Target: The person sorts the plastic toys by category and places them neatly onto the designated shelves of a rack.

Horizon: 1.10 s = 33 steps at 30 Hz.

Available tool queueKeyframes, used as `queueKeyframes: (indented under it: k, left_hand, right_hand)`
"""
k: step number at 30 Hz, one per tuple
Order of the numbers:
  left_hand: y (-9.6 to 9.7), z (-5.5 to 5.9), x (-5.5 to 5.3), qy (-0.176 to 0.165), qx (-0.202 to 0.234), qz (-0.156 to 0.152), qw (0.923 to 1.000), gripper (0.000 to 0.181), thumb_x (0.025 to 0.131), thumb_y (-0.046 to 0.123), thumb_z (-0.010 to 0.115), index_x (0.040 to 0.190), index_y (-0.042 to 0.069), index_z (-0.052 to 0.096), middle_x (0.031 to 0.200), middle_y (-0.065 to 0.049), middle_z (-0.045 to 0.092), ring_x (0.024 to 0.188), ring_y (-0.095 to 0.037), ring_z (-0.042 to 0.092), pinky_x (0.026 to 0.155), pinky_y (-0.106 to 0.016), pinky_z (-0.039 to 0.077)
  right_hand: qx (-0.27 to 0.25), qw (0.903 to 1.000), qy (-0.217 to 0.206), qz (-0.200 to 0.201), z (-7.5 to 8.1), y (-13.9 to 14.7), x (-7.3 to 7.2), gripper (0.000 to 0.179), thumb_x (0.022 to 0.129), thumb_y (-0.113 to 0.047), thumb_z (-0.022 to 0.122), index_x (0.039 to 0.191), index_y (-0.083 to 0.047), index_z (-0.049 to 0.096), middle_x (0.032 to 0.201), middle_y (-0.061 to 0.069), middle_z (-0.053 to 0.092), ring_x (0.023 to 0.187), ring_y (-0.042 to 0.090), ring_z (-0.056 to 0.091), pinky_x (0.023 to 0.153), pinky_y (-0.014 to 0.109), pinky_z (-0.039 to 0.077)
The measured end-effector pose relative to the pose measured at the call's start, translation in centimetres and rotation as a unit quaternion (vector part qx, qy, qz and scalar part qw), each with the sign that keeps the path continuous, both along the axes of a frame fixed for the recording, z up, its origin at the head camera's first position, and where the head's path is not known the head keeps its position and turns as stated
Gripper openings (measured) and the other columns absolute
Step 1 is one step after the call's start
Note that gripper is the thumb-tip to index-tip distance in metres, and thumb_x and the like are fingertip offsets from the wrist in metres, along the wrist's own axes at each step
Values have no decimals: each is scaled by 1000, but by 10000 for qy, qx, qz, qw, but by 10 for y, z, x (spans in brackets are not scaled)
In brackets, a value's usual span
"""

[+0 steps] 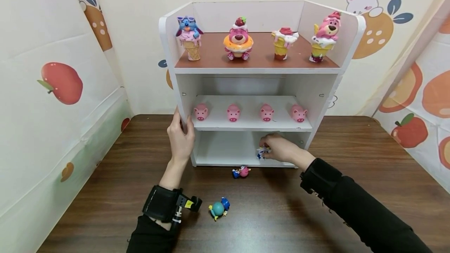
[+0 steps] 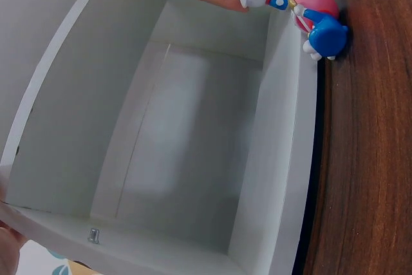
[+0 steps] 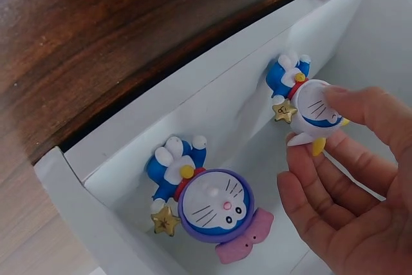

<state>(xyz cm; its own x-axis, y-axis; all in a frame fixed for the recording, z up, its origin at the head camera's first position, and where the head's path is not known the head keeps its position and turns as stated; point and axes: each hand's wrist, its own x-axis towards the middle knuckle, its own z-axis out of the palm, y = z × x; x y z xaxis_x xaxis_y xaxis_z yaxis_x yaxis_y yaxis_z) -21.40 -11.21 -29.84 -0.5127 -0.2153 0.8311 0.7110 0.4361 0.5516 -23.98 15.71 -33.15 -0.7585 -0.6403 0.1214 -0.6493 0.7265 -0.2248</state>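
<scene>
My right hand is inside the bottom compartment of the white shelf. Thumb and fingers pinch the head of a small blue-and-white Doraemon figurine with a gold star, its feet at the compartment floor. Beside it stands another Doraemon figurine with a purple hood and pink bow, hidden behind my hand in the head view. My left hand grips the front edge of the shelf's left side panel; a bit of it shows in the left wrist view.
On the table before the shelf lie a pink-headed figurine and a teal-headed one. Several pink pig heads line the middle shelf. Ice-cream-style figures, including a pink bear in an orange ring, stand on the brown top.
</scene>
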Motion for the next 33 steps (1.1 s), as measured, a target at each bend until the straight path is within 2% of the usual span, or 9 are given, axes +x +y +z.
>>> queueKeyframes:
  k: [6, 13, 16, 23, 29, 33]
  left_hand:
    - [-1, -1, -1, -11, 20, -15, 10000, 38, 80, -17, 47, 118, -16, 43, 105, -31, 54, 93, -40, 54, 72, -52, 45]
    - [-9, -21, -21, 34, -11, -11, 10000, 40, 82, -12, 50, 121, -12, 44, 109, -26, 56, 95, -32, 55, 73, -47, 47]
    - [-10, -22, -22, 38, -4, -7, 10000, 40, 82, -11, 50, 122, -11, 44, 110, -25, 55, 96, -32, 55, 74, -47, 47]
    - [-2, -4, -5, -9, 50, -9, 10000, 38, 80, -16, 48, 118, -15, 43, 106, -30, 55, 93, -38, 55, 72, -51, 45]
    - [0, 0, 0, -5, -2, 19, 10000, 38, 80, -17, 47, 117, -17, 43, 107, -32, 54, 94, -39, 54, 73, -50, 46]
    - [1, 2, 1, -17, -13, 24, 10000, 38, 80, -18, 47, 118, -17, 42, 107, -32, 53, 95, -40, 54, 73, -50, 46]
  right_hand:
    - [53, 9999, 48, -108, 0, -3, -2, 17, 71, -8, 72, 83, -1, 62, 72, 2, 53, 66, 13, 46, 59, 27, 41]
    - [79, 9997, 154, -181, -2, -6, -3, 17, 70, -8, 72, 81, -2, 61, 70, 1, 52, 64, 13, 45, 58, 27, 40]
    - [83, 9997, 150, -166, -3, -6, -3, 16, 71, -7, 72, 81, -2, 60, 70, 0, 51, 64, 13, 44, 57, 26, 39]
    - [118, 9996, 40, -238, -3, -8, 0, 21, 73, -8, 70, 89, 1, 61, 78, 4, 56, 69, 14, 48, 62, 29, 43]
    - [141, 9991, 212, -333, -3, -7, 3, 26, 74, -9, 70, 95, 2, 61, 86, 9, 60, 76, 17, 53, 66, 31, 46]
    - [-62, 9966, 503, -643, -2, -9, 10, 28, 73, -9, 71, 97, 2, 61, 92, 11, 61, 81, 20, 57, 68, 33, 48]
